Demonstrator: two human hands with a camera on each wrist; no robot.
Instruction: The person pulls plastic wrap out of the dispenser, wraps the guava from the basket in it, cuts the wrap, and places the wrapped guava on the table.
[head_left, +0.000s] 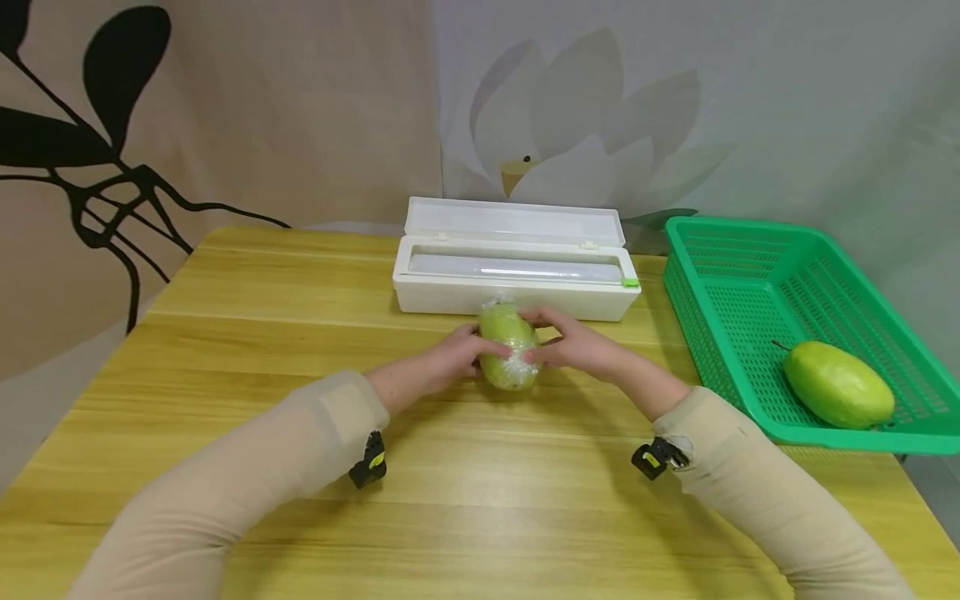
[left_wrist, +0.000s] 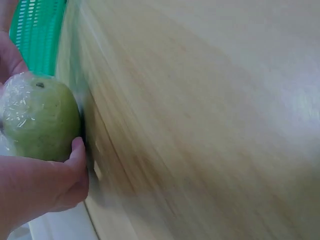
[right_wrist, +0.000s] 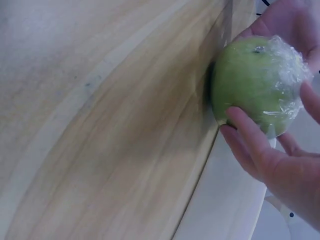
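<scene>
Both left hand (head_left: 452,358) and right hand (head_left: 579,343) grasp the green fruit (head_left: 498,323) with curled fingers (right_wrist: 250,132), just before the white box (head_left: 442,295), probably opposed to keep the clear film (right_wrist: 289,75) snug.

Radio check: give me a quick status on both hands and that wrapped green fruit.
Left hand, right hand: both gripping the wrapped fruit. Clear film around it. Open white box just beyond, possible obstacle forward.

Wood-grain table (head_left: 510,508), pale flower-printed backdrop (head_left: 585,108) behind.
</scene>
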